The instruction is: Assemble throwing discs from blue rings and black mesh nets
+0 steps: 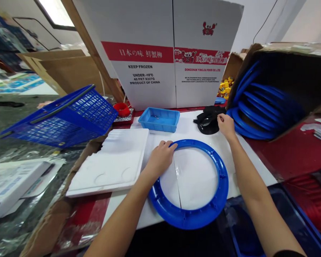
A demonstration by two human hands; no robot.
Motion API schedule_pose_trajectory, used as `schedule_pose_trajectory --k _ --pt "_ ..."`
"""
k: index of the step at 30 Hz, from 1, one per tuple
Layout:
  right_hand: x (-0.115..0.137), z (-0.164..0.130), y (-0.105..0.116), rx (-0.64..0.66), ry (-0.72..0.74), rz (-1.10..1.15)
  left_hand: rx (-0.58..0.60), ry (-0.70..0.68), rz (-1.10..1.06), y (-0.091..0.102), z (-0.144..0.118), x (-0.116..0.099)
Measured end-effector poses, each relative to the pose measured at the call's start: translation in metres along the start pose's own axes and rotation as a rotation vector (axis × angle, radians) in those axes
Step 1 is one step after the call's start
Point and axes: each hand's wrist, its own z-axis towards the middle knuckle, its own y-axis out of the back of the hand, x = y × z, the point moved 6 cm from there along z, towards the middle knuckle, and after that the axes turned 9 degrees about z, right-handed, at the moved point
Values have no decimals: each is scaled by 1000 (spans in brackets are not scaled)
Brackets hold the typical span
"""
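A blue plastic ring (188,214) lies on the white work surface in front of me, its studded, ribbed side facing up. My left hand (162,157) grips the ring's upper left rim, fingers curled over the edge. Farther back on the right, my right hand (226,125) is closed in a pinch at the edge of a heap of black pieces (208,119). Whatever sits between those fingertips is too small to make out. A shallow light-blue tray (159,121) with a few tiny bits inside stands behind the ring.
White foam slabs (109,160) lie to the left, near a blue mesh basket (77,119). At right, a cardboard box (294,50) on its side holds several blue rings (259,110). White carton panels (149,94) rise at the back. A dark blue bin (291,214) sits lower right.
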Motion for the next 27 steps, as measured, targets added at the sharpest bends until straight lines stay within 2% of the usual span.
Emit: schedule_pose_trajectory --k 2,5,9,10,13,14,15,16,18,20,23,24,25,27 --pt "12 2 16 -71 10 165 -5 2 10 0 0 0" --pt "33 4 36 -182 145 354 -4 0 17 0 0 0" --pt "47 -1 31 60 138 158 2 10 5 1 0 0" --pt "51 -4 36 44 146 135 5 14 2 1 0 0" --pt "74 -12 69 -245 274 232 13 16 5 2 -1 -3" --pt "81 -14 76 -296 313 275 13 13 4 3 -1 -4" --pt "88 -13 78 -278 338 298 11 14 -1 4 -1 -5" --pt "93 -12 75 -221 340 303 8 20 -13 5 -1 -5" --pt "97 -12 59 -14 272 325 -12 50 -82 7 -1 -3" --pt "100 -18 41 167 164 481 -88 84 -241 11 1 1" --pt "120 -40 22 336 54 894 -251 107 -663 19 3 4" --pt "131 -49 16 395 31 1000 -274 101 -836 20 3 3" --pt "144 -59 9 456 12 1075 -268 86 -1013 20 4 -1" --pt "170 -77 -6 580 -8 1147 -179 40 -1329 18 4 -16"
